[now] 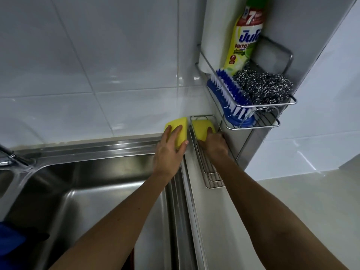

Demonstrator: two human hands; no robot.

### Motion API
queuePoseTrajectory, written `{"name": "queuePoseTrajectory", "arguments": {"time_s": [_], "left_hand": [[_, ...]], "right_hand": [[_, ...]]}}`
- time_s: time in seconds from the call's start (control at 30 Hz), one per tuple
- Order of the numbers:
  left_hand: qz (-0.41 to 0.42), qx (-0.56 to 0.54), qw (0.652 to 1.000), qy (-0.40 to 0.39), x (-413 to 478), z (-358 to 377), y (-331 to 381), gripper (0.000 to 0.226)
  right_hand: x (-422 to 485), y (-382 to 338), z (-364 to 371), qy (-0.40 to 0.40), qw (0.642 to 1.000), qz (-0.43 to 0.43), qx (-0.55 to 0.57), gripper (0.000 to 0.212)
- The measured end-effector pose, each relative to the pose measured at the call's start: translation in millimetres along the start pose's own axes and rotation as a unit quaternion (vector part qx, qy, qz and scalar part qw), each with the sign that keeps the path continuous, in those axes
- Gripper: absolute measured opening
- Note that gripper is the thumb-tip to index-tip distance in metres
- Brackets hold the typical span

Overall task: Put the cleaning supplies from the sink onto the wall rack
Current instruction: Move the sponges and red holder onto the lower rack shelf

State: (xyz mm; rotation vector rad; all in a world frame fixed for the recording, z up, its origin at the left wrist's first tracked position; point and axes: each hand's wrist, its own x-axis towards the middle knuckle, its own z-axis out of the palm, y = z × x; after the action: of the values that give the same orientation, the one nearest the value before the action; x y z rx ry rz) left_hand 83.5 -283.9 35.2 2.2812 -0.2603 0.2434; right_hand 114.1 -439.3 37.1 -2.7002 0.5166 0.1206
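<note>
Left hand (171,147) gripping a sponge (180,131) over the sink's (109,184) back right corner, right hand (213,143) pressing a 2nd sponge (202,129) into the lower rack (206,168), fingers closed on it

The sink (93,191) is lying at the left, its tap (7,154) at the far left edge. Right of it, two wire shelves are hanging on the wall, the upper shelf (272,121) above and right of the lower shelf (210,172). In the upper shelf a bottle (243,41) is standing at the back, with a brush (229,96) lying left of a scourer (265,86). One sponge (202,127) is sitting in the lower shelf's far end under the right hand (213,145); another sponge (179,131) is being held just left of it in the left hand (169,151).
</note>
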Motion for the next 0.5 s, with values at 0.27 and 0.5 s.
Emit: {"name": "queuePoseTrajectory", "arguments": {"time_s": [0.27,0.5], "left_hand": [[0.008,0.037,0.998,-0.04,35.6,34.1,48.3,0.054],[-0.051,0.148,0.983,-0.099,40.7,73.3,84.0,0.049]], "right_hand": [[-64.8,24.1,-15.4,0.024,0.999,-0.01,0.022,0.033],[-112.2,79.8,23.5,0.116,0.967,-0.216,-0.066,0.059]]}}
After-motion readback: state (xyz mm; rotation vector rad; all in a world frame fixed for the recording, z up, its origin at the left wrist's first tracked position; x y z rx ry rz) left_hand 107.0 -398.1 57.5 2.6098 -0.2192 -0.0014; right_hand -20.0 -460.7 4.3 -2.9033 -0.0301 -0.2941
